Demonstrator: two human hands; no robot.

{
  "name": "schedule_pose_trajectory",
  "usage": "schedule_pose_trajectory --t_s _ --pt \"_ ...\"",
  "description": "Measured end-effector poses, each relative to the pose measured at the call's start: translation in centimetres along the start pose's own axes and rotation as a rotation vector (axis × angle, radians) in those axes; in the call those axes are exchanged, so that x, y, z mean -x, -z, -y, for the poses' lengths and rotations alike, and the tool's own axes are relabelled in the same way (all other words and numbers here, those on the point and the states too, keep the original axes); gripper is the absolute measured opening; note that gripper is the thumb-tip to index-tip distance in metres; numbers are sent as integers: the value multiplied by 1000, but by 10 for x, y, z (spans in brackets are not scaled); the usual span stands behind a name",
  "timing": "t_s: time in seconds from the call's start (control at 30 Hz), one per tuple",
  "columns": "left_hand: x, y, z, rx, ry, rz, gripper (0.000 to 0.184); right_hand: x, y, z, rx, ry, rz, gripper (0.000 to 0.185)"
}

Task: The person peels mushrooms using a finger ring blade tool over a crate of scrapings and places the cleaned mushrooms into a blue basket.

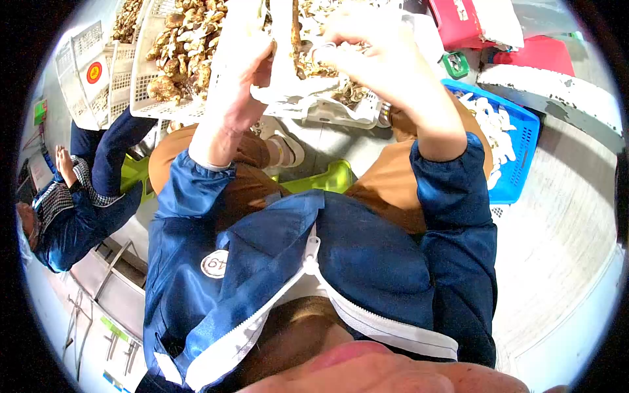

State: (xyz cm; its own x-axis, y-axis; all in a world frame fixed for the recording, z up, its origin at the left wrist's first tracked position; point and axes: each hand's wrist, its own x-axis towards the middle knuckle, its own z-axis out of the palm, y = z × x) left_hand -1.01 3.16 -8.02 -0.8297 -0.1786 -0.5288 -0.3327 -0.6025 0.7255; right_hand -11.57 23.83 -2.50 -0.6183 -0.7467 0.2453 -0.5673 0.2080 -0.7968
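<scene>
My left hand point(246, 62) is raised at the top over a white crate, beside a heap of brown mushrooms point(190, 42). Glare washes out its fingers, so its grip does not show. To the right, my right hand point(360, 49) has its fingers curled together; what they may hold is lost in the brightness. Between the hands stands a narrow brown strip point(295, 29) whose kind I cannot make out. Below them, pale trimmed pieces point(350, 92) lie in a white crate point(327, 118), with a crumpled white sheet point(298, 92) over its near edge.
At the right a blue basket point(524, 157) holds white mushroom pieces point(495, 134). A small green container point(455, 64) and red bins point(455, 23) stand behind it. Another person point(82, 209) sits at the left by stacked white crates point(85, 78). A lime-green stool point(327, 178) shows between my knees.
</scene>
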Motion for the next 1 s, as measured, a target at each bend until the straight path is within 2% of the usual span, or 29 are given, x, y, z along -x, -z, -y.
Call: schedule_pose_trajectory --t_s 0.03,0.07,0.13,0.37,0.47,0.53,0.57,0.63,0.67,0.7,0.73,0.77,0.83,0.9,0.97,1.0 --pt "-1 -4 -1 -16 -26 -38 28 1 -6 -2 -40 43 8 20" --pt "5 -8 -1 -48 -88 53 25 2 -12 -4 -80 85 17 20" --pt "0 0 1 -189 -128 30 26 6 -15 -2 -111 151 -11 20" --pt "6 -15 4 -272 -258 45 28 6 -27 -9 -32 90 -77 22" --pt "8 -16 -2 -51 -80 73 25 7 -33 -5 52 63 -163 21" --pt "-1 11 3 -130 -51 117 25 7 -32 4 177 -8 -171 22" --pt "-6 24 7 -169 -35 139 26 5 -29 2 144 -10 -218 21" --pt "5 8 3 21 1 101 28 -2 -17 -3 77 -15 -312 20" --pt "10 2 1 117 19 81 29 -8 -4 -3 173 65 -423 12" --pt "10 4 1 129 27 103 33 -10 8 7 184 -73 -469 11" --pt "11 8 2 140 33 126 38 -17 11 -7 206 100 -658 10" --pt "12 12 1 151 40 149 43 -11 20 -12 116 -101 -657 11" --pt "17 10 -2 217 39 172 43 -11 38 -2 274 -171 -734 10" --pt "14 13 -2 158 2 167 43 -10 40 -9 316 -87 -599 9" --pt "7 21 -1 72 -35 205 44 -5 32 -3 139 -222 -405 12" --pt "4 20 -2 -24 -100 218 44 -3 26 -6 233 -114 -316 11"
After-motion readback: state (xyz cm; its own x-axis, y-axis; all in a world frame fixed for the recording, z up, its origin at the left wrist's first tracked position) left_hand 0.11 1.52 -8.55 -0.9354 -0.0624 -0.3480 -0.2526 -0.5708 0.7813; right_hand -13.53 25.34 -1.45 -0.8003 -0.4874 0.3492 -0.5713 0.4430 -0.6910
